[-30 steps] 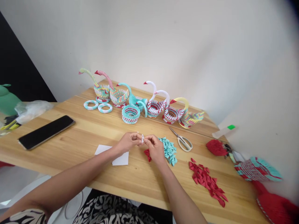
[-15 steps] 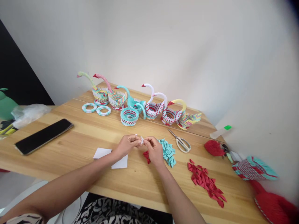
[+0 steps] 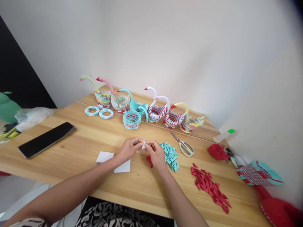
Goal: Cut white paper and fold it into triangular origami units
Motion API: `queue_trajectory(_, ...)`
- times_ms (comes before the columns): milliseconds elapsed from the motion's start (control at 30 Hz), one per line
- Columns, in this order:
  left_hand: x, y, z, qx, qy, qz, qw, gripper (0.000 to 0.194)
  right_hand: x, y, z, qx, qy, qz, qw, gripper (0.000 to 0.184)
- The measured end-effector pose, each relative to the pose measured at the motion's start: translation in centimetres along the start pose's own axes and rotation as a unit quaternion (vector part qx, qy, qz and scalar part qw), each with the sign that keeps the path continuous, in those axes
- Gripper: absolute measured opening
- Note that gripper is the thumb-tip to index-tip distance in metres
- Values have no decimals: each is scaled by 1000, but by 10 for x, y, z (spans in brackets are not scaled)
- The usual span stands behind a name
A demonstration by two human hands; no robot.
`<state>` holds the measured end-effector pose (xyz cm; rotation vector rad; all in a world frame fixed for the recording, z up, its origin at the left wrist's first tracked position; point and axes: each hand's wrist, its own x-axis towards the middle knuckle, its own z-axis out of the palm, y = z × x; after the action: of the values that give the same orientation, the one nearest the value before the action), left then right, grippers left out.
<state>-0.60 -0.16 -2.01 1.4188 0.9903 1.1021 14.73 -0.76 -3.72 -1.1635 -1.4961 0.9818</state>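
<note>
Between the fingertips of both hands is a small piece of folded white paper [image 3: 143, 144], held above the wooden table. My left hand [image 3: 131, 147] pinches it from the left, and my right hand [image 3: 155, 152] pinches it from the right. White paper sheets [image 3: 123, 167] lie partly under my left forearm. Beside my right hand is a pile of folded turquoise paper triangles [image 3: 170, 156]. A few red folded pieces [image 3: 149, 161] show just left of that hand, partly hidden by it.
A row of paper swans [image 3: 120, 102] stands along the back, with a turquoise paper basket [image 3: 132, 119] and two paper rings [image 3: 106, 113] before it. Scissors [image 3: 186, 147] and red paper triangles [image 3: 210, 186] lie to the right. A phone [image 3: 47, 139] rests at left.
The white paper has turned slightly between my fingertips. Both hands stay pressed together at nearly the same spot, and the whole view has shifted a little.
</note>
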Motion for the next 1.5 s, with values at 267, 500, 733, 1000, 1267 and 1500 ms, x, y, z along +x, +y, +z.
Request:
queue_trajectory(267,-4,2,-1,30,4,34,999,24,-1,-5,0,-22,-7,-15,1000,13)
queue_trajectory(500,-6,2,1,15,9,50,999,27,-1,-4,-1,-19,-12,-15,1000,14)
queue_trajectory(733,1,-5,3,-61,-16,-5,998,14,-1,4,0,-6,22,-2,1000,16)
queue_trajectory(1000,1,-1,-1,-23,-45,-4,999,12,-4,-3,1,-33,29,0,999,18)
queue_trajectory(1267,1,-4,-4,36,-34,51,997,18,-1,-2,-1,-35,23,-4,999,25)
queue_trajectory(1500,0,0,0,-56,-34,-26,998,25,-1,-2,-2,-34,52,-15,998,22)
